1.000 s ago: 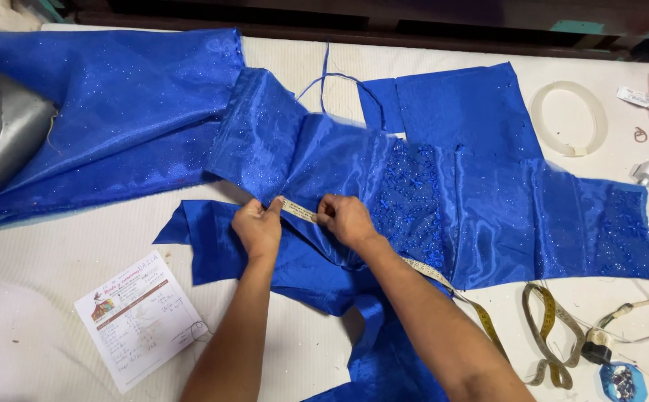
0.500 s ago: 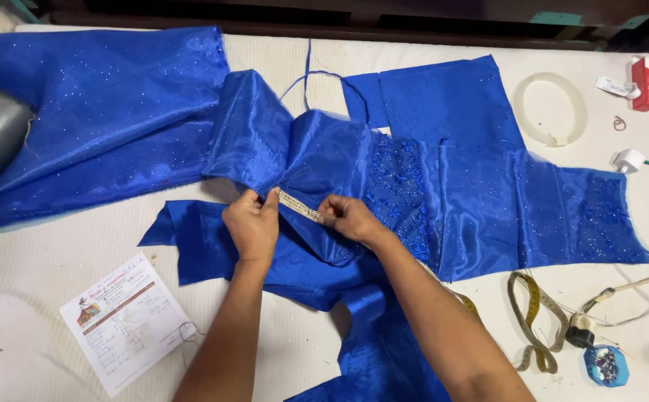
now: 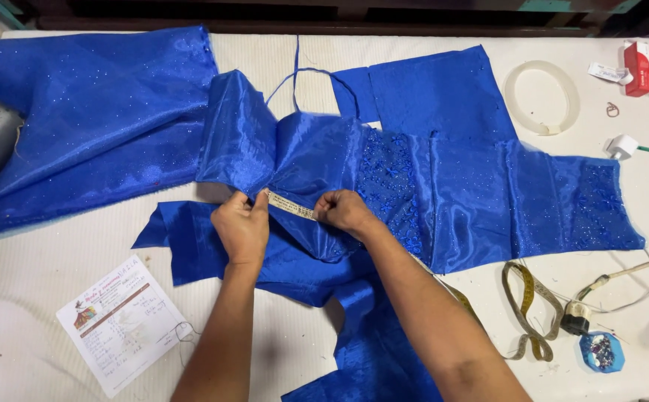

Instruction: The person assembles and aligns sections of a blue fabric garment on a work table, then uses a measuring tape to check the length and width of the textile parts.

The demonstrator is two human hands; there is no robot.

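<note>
Stretching a short length of measuring tape (image 3: 291, 205) between both hands, the person leans over a shiny blue garment (image 3: 324, 160) spread across the pale table (image 3: 34, 298). The left hand (image 3: 242, 227) pinches one end of the tape between thumb and fingers, closed tight on it, just where the satin gathers into a fold. The right hand (image 3: 345, 211) grips the other end the same way, fingers curled narrow around it, with the tape running taut and slightly slanted across the blue cloth between them. The rest of the tape trails away under the right forearm and coils in a yellow-green loop (image 3: 529, 305) on the table near the right edge.

The garment lies in the middle of the table, its beaded panel (image 3: 391, 179) just beside the right hand and thin straps (image 3: 294, 71) reaching toward the far edge. A large sheet of sparkly blue fabric (image 3: 93, 112) covers the far left. A printed paper slip (image 3: 119, 324) lies near the left forearm. Farther right sit a clear plastic ring (image 3: 542, 97), a small red box (image 3: 638, 68) and a blue dish of pins (image 3: 601, 351).
</note>
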